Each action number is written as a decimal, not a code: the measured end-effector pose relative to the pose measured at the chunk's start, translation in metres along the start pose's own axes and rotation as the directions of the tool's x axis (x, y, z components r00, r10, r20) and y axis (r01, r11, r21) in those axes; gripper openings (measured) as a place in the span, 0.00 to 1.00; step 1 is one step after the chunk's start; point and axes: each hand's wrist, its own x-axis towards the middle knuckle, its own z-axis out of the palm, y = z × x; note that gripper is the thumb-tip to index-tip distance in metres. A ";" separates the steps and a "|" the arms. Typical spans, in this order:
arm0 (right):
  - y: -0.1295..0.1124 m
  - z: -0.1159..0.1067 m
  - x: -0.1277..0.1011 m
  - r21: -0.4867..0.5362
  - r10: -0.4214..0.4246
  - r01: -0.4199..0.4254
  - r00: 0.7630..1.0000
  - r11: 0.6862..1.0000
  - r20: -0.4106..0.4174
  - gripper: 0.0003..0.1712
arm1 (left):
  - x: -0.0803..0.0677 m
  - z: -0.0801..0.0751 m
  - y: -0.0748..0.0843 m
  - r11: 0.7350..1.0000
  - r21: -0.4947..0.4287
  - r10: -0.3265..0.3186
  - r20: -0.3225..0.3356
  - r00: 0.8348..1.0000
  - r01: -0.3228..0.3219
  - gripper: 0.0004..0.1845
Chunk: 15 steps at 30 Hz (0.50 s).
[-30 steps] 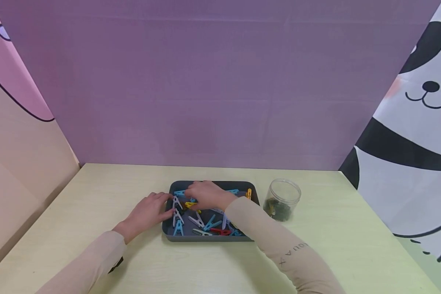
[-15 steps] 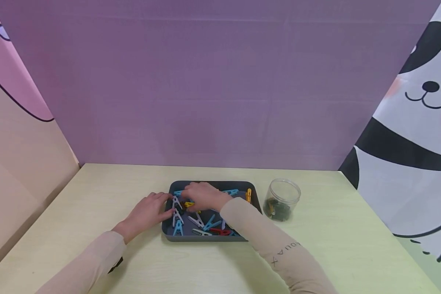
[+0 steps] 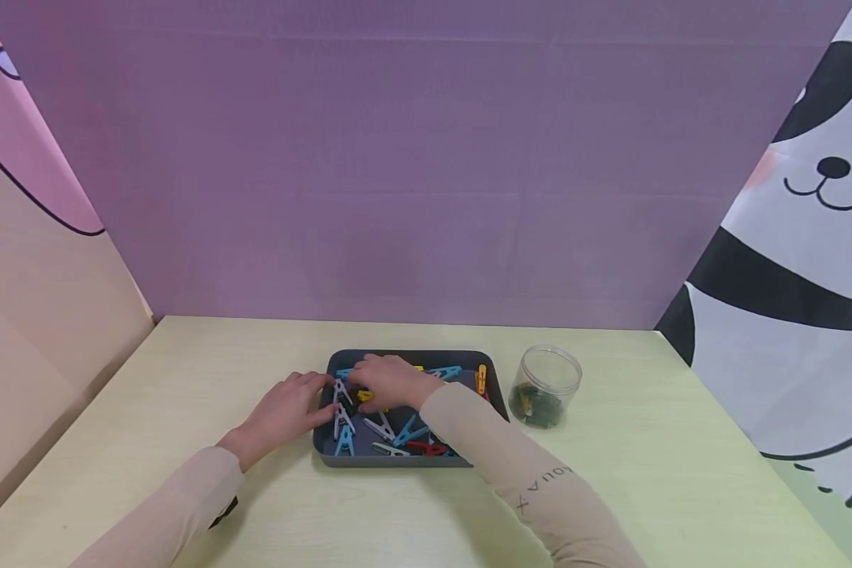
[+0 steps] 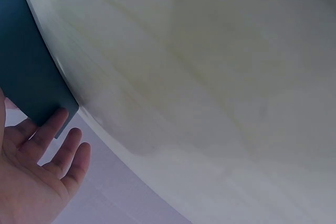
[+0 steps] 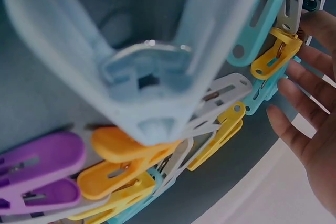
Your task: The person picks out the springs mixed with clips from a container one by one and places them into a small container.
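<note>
A dark grey tray (image 3: 397, 460) on a pale green table holds several clothes pegs: blue (image 3: 409, 431), white (image 3: 379, 426), red (image 3: 426, 447) and yellow (image 3: 480, 379). My left hand (image 3: 287, 406) rests against the tray's left wall, fingers straight; the left wrist view shows its fingers (image 4: 55, 129) touching the tray (image 4: 26, 72). My right hand (image 3: 386, 380) lies inside the tray over the pegs at the back left. In the right wrist view its fingers (image 5: 310, 124) are spread and fairly straight beside a light blue peg (image 5: 152, 51), yellow pegs (image 5: 126, 171) and a purple peg (image 5: 37, 166).
A clear plastic jar (image 3: 547, 386) with dark items at its bottom stands just right of the tray. Purple cloth backs the table, a pink-and-tan panel stands on the left and a panda-print panel (image 3: 788, 276) on the right.
My right hand and forearm have slid a little to the left inside the tray. The left hand, tray and jar have stayed put.
</note>
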 end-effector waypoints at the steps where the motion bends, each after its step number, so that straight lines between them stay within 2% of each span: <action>1: 0.000 0.000 0.000 0.002 0.002 -0.002 1.000 1.000 0.002 0.22 | 0.000 0.000 0.000 1.000 0.000 0.004 -0.005 1.000 -0.004 0.23; 5: -0.001 -0.001 0.000 0.004 0.008 -0.008 1.000 1.000 0.005 0.22 | 0.000 0.000 0.000 1.000 -0.009 0.007 -0.011 1.000 -0.007 0.23; 15: -0.001 -0.001 0.000 0.021 0.007 -0.007 1.000 1.000 -0.005 0.22 | 0.001 0.001 -0.001 1.000 -0.008 -0.010 0.026 1.000 0.010 0.25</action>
